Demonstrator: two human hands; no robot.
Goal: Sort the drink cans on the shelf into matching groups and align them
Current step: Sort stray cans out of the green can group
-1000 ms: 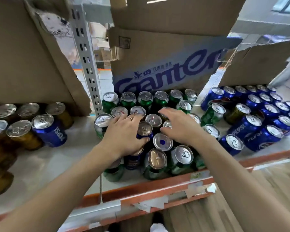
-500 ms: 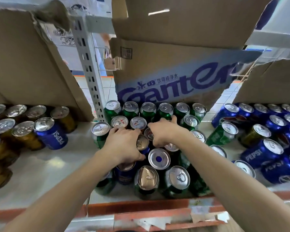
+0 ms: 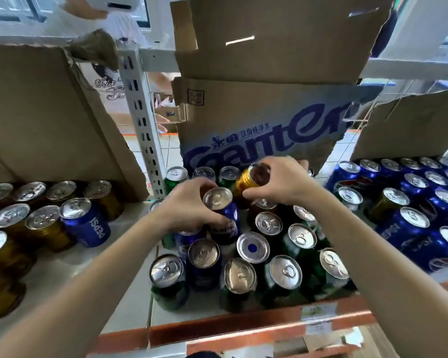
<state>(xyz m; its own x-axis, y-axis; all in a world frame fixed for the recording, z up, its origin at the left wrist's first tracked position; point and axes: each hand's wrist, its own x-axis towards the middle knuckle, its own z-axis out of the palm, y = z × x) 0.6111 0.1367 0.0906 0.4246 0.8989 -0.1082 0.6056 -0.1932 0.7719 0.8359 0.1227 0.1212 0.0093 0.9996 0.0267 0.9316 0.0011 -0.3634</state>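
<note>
Blue can (image 3: 225,208) gripped round its wall by left hand (image 3: 189,206). Gold can (image 3: 243,182) held tilted in curled right hand (image 3: 282,183), above mixed cluster (image 3: 251,248) at centre of shelf (image 3: 62,275). Rigid, smooth, probably full and weighty; best taken round the body.

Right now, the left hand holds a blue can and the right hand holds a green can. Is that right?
Not quite. The right hand holds a gold can, not a green one; the head view shows it tilted in the fingers. The left hand does hold a blue can.
</note>
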